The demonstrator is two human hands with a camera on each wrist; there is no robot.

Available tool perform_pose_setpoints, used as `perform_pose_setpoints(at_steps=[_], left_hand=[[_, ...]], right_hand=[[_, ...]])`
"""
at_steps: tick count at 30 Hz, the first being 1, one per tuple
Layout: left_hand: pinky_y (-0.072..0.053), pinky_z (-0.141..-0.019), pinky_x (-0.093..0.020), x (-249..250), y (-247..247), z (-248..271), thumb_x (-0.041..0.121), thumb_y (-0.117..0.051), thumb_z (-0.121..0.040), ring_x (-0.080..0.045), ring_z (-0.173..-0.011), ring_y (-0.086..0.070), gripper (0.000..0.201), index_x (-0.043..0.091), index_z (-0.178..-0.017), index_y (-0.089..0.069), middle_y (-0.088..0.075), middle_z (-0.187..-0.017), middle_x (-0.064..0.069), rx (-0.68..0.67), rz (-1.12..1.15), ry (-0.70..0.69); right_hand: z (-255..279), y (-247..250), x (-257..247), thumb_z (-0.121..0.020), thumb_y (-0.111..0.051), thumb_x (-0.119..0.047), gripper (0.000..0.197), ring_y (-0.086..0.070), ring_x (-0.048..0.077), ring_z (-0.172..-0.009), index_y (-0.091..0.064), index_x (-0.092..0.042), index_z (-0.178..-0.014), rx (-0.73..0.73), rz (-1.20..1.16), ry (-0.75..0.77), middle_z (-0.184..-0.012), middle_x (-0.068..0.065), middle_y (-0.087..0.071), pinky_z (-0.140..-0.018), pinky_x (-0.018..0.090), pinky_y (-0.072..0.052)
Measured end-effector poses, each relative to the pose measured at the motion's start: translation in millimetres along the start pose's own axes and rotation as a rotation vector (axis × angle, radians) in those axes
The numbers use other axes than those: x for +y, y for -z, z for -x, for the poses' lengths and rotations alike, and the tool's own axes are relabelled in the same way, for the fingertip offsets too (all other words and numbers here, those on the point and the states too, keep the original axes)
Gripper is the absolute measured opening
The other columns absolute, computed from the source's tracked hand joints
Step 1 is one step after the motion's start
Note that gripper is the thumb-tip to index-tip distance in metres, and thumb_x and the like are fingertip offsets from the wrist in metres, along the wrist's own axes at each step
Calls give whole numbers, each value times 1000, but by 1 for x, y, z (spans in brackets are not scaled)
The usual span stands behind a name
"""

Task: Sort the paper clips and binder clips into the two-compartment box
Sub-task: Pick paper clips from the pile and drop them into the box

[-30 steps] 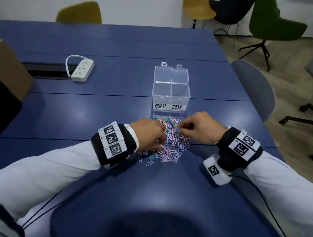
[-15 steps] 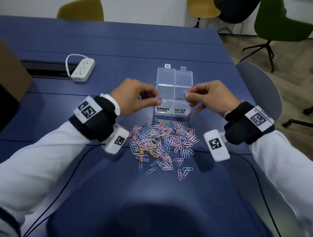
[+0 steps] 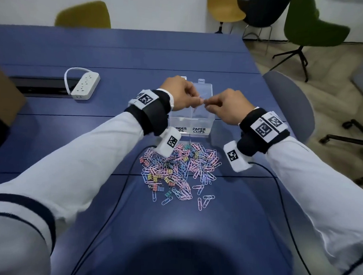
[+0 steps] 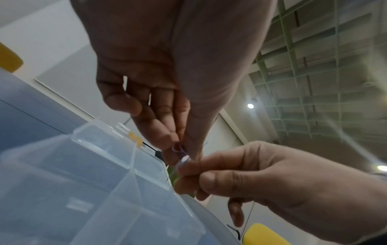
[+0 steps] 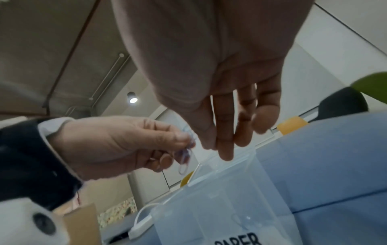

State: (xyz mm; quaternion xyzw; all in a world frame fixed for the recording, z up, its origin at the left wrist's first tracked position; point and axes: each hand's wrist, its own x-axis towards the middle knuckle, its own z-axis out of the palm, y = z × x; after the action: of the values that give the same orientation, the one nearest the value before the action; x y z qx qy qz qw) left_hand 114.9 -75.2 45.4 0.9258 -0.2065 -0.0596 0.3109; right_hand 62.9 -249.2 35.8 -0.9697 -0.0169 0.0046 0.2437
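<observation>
A clear two-compartment box (image 3: 211,118) labelled BINDER CLIPS and PAPER CLIPS stands open on the blue table (image 3: 117,51). Just in front of it lies a mixed pile of paper clips and binder clips (image 3: 179,168). Both hands hover over the box, fingertips meeting. My left hand (image 3: 197,100) pinches purple paper clips (image 5: 185,159), one of which dangles over the box (image 5: 220,207). My right hand (image 3: 208,104) pinches the same cluster of paper clips (image 4: 184,161) between thumb and forefinger, right beside my left hand (image 4: 180,147). What lies inside the box (image 4: 104,182) is hard to make out.
A white power strip (image 3: 85,87) lies at the back left beside a dark cable slot (image 3: 39,85). A cardboard box (image 3: 3,100) stands at the left edge. A grey chair (image 3: 288,104) stands by the table's right side. Thin black cables (image 3: 120,193) trail from my wrists.
Both hands rose from the pile to above the box. Since half a second ago the left hand has moved right and now meets the right hand over the box.
</observation>
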Motion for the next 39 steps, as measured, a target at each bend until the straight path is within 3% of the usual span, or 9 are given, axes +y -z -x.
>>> perform_pose_setpoints(at_steps=[3,6,11,15,20,23,27,32,39], left_hand=[[-50,-72,-23,8,-14,-9,42,-73,-76,-12,-78,-63,22,20,-78,-73,-70,-85,2,15,-112,24],[-51,-80,-25,14,-27,-11,39,-72,-79,-15,-88,-65,21,20,-87,-74,-72,-91,0,14,-210,3],[-45,-93,-26,12,-27,-5,34,-63,-87,-19,-105,-62,28,21,-111,-69,-71,-106,2,-9,-265,-63],[-40,-85,-21,9,-9,30,33,-59,-89,-12,-85,-55,33,25,-121,-63,-68,-95,9,2,-231,-195],[-50,-75,-27,-25,-6,81,38,-63,-86,-8,-71,-58,27,27,-110,-66,-62,-81,11,-310,-366,-169],[-55,-78,-34,-50,-11,95,40,-64,-84,-8,-72,-59,28,29,-109,-66,-60,-79,16,-365,-397,-95],[-49,-73,-27,-67,-13,104,39,-63,-86,-11,-80,-59,24,30,-109,-64,-61,-89,12,-348,-381,-75],[-52,-85,-35,-70,-17,107,36,-64,-86,-12,-89,-58,33,30,-118,-60,-58,-109,4,-353,-354,-119],[-49,-87,-31,-74,-18,106,37,-70,-80,-14,-97,-56,48,28,-126,-58,-57,-115,3,-411,-388,-133]], right_hand=[[6,4,14,-89,-59,-18,24,-64,10,-99,-71,-24,-110,61,-144,-27,-102,-3,-73,-85,16,-43],[13,2,27,-84,-68,-20,20,-63,0,-76,-74,-21,-103,103,-258,-61,-88,-5,-72,-65,4,-44],[44,-1,28,-74,-78,-26,10,-54,-3,-54,-73,-24,-83,10,-175,-41,-70,-6,-67,-58,8,-43],[74,-19,27,-71,-79,-34,37,-63,11,-83,-69,-29,-107,-308,88,26,-95,-7,-68,-80,26,-50],[88,-48,28,-73,-74,-44,68,-55,25,-108,-50,-29,-135,-361,280,110,-117,6,-56,-95,35,-46],[89,-57,23,-82,-69,-40,52,-56,27,-106,-55,-27,-130,-311,273,139,-116,9,-56,-91,35,-45],[90,-65,20,-86,-64,-25,25,-61,30,-94,-69,-18,-109,-245,282,185,-102,9,-64,-83,40,-51],[89,-66,19,-85,-62,-17,16,-64,29,-86,-73,-14,-96,-197,262,206,-92,9,-71,-79,38,-53],[91,-56,26,-76,-73,-19,6,-62,9,-61,-72,-18,-82,-178,3,-36,-66,-5,-67,-65,12,-48]])
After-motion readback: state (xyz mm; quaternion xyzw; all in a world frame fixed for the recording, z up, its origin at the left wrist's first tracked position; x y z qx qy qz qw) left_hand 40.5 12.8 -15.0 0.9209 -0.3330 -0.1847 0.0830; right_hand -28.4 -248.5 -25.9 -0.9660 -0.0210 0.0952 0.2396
